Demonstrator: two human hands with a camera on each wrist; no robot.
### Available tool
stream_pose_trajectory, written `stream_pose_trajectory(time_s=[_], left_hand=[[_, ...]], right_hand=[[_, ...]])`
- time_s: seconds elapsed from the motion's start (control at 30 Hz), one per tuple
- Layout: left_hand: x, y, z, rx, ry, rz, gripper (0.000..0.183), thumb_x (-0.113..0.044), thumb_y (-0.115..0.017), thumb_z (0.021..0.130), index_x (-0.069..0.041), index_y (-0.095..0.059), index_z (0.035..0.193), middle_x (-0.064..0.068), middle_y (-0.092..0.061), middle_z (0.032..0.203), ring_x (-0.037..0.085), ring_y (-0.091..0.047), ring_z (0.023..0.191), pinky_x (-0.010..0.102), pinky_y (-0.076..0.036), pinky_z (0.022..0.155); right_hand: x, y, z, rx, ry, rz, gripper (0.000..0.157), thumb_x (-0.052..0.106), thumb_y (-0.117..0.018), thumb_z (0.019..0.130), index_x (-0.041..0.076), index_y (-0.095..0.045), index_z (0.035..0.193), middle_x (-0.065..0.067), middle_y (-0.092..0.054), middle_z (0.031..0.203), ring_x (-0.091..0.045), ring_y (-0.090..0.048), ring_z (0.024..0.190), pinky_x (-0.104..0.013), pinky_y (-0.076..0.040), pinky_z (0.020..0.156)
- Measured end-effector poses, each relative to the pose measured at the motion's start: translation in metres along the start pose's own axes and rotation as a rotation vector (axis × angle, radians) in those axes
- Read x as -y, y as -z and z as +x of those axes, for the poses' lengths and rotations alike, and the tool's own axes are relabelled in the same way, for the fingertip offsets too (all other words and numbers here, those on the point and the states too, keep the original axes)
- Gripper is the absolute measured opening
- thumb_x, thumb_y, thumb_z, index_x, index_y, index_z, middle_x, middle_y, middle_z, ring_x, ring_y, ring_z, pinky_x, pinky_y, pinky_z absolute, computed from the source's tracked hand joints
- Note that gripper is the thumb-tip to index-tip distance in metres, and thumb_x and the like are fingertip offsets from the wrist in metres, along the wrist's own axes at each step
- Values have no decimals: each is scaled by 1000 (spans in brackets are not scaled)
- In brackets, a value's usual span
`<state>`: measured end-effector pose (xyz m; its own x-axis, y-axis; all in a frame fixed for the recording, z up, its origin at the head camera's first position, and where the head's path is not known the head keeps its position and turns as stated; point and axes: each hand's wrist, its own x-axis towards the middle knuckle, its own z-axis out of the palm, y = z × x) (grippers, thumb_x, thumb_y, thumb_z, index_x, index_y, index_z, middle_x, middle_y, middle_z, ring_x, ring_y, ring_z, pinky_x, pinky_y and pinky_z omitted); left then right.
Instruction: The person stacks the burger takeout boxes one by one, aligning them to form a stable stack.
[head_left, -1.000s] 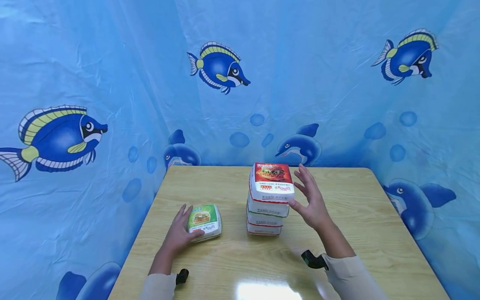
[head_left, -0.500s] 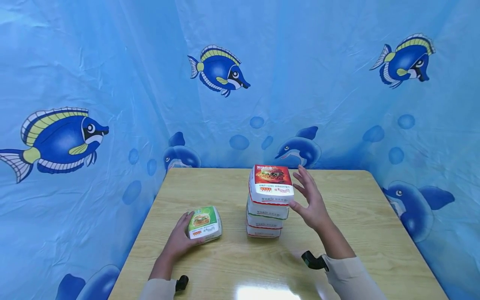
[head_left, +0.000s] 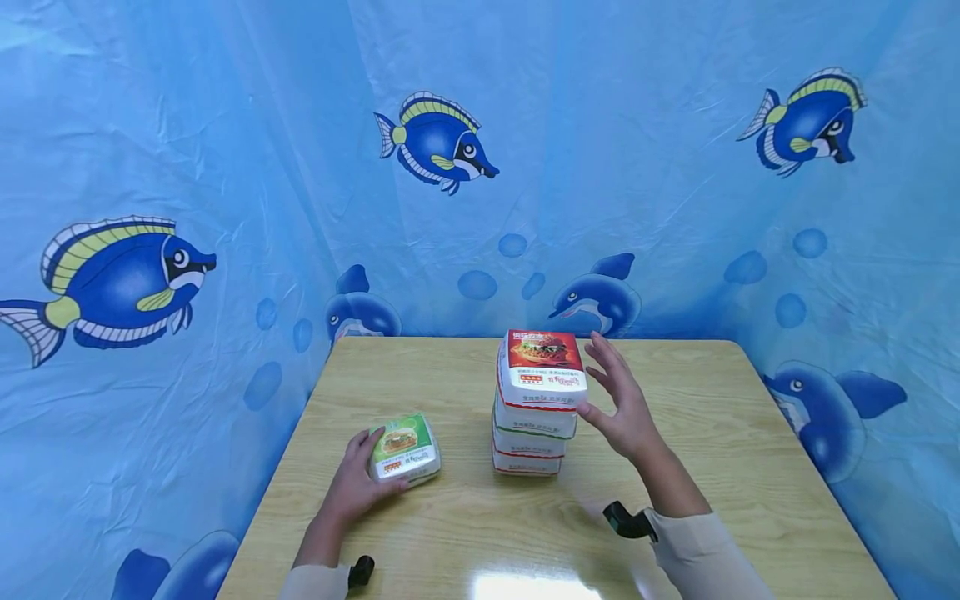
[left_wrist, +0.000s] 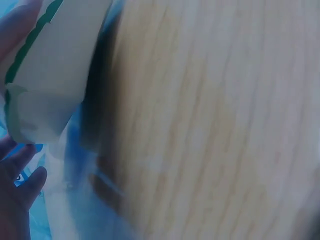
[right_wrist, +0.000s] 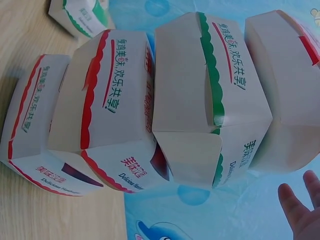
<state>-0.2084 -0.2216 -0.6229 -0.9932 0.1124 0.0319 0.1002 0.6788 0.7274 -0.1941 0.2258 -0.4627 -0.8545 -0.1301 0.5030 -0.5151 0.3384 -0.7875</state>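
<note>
Box (left_wrist: 55, 65) cropped, tabletop (left_wrist: 210, 120) blurred, left wrist view

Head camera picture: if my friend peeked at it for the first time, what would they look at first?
Probably the tall stack of four burger boxes near the middle of the table, with a bright red burger picture on top and the right hand beside it. Next, perhaps the green-topped box to its left, held by the left hand. Behind the table, blue fish decorate the blue curtain.
</note>
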Motion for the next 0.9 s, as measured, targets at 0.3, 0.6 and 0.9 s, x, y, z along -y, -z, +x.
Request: stream_pose_trajectory(time_s=[0.3, 0.6, 0.9], left_hand=[[-15, 13, 5, -89, -53, -19, 108, -59, -85, 63, -19, -37, 151, 17, -29, 147, 42, -38, 128, 62, -35, 100], [-52, 51, 21, -113, -119, -48, 99, -51, -82, 72, -23, -32, 153, 17, -20, 153, 44, -31, 132, 67, -33, 98], [-114, 68, 41, -154, -231, -288, 90, -32, -83, 75, -28, -36, 151, 8, -20, 155, 34, -27, 136, 64, -28, 103]], right_hand=[[3, 3, 3, 23, 28, -47, 88, 28, -76, 83, 27, -25, 155, 0, -22, 160, -22, -26, 142, -55, -34, 106], [2, 0, 2, 43, 11, -33, 92, 21, -78, 80, 27, -25, 155, 4, -20, 160, -24, -24, 143, -56, -34, 106], [15, -1, 4, 39, -21, -45, 89, 25, -76, 83, 23, -25, 156, 2, -18, 160, -26, -23, 143, -59, -32, 106]])
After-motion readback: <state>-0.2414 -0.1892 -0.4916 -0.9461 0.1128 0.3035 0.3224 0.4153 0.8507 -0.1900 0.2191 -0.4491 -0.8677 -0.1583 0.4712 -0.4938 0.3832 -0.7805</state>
